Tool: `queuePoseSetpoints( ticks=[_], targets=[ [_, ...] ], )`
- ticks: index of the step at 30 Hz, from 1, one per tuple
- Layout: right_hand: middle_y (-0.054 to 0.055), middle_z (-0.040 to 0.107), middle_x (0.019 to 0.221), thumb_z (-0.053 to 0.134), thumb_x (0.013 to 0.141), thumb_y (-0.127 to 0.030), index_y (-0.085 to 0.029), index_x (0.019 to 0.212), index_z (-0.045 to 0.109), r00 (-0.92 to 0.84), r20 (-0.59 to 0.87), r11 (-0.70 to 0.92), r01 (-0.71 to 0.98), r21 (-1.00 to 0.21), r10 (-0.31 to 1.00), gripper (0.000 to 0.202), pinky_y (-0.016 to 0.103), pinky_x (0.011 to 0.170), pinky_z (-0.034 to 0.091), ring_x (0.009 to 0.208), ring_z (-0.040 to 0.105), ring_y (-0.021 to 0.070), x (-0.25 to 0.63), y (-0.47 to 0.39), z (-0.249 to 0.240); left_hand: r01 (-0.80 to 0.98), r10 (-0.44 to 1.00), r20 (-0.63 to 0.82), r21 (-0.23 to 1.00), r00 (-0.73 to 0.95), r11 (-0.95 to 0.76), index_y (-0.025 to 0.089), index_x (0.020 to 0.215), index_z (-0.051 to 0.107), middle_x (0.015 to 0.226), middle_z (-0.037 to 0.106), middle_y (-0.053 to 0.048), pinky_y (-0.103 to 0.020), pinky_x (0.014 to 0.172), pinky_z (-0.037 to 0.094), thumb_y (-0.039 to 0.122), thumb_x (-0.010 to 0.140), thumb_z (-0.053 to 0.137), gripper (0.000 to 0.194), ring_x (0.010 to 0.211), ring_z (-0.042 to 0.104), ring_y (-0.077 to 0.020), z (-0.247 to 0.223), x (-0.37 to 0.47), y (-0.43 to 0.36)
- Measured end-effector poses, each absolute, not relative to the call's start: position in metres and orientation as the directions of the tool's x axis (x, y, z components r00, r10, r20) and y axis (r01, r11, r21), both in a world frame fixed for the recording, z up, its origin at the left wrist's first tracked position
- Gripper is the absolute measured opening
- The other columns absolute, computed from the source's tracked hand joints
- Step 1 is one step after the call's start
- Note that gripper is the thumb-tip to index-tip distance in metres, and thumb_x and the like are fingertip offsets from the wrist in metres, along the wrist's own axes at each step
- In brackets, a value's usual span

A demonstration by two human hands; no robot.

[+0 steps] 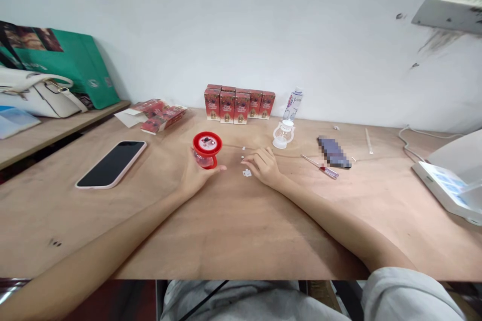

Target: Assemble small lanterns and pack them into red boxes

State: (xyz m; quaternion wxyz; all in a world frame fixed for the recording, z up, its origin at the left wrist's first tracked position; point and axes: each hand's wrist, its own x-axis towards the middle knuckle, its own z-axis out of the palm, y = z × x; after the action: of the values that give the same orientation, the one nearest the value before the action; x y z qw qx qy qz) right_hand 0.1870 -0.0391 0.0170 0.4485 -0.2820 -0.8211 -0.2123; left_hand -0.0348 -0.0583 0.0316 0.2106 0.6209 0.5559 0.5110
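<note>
My left hand (196,173) is wrapped round a small red lantern (208,144) with a clear body, its round base tipped up toward the camera. Just right of it, my right hand (262,164) rests low over the table with thumb and forefinger close together at a tiny round piece (242,157); whether they grip it is too small to tell. Small white pieces (247,173) lie on the wood beside those fingertips. Behind my right hand stands a white lantern (283,135) with a clear body.
Red printed boxes (234,105) and a bottle (293,104) stand by the wall. Flattened boxes (161,115) and a phone (113,164) lie left. On the right are a screwdriver (328,171), a blurred dark object (334,152) and a white device (448,190) with a cable.
</note>
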Motion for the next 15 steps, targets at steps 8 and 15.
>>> queuePoseSetpoints(
  ticks=[8, 15],
  targets=[
    [0.002, 0.069, 0.076, 0.050, 0.091, -0.023, -0.018, 0.083, 0.058, -0.470, 0.840, 0.767, 0.633, 0.105, 0.273, 0.012, 0.030, 0.067, 0.033, 0.072, 0.061, 0.0125, 0.188, -0.042, 0.017, 0.481, 0.789, 0.607, 0.721, -0.092, -0.499, 0.022, 0.093, 0.034, 0.096, 0.052, -0.004, -0.041, 0.081, 0.050, 0.047, 0.041, 0.082, 0.074, 0.091, 0.059, -0.0242, 0.018, -0.035, -0.056],
    [0.003, 0.069, 0.078, 0.047, 0.091, -0.021, -0.018, 0.085, 0.058, -0.439, 0.863, 0.781, 0.619, 0.088, 0.251, 0.013, 0.030, 0.067, 0.035, 0.071, 0.061, 0.0126, 0.189, -0.040, 0.016, 0.554, 0.784, 0.620, 0.646, 0.021, -0.525, 0.020, 0.099, 0.038, 0.100, 0.051, -0.006, -0.042, 0.085, 0.048, 0.048, 0.049, 0.077, 0.070, 0.099, 0.057, -0.0263, 0.009, -0.038, -0.055]
  ],
)
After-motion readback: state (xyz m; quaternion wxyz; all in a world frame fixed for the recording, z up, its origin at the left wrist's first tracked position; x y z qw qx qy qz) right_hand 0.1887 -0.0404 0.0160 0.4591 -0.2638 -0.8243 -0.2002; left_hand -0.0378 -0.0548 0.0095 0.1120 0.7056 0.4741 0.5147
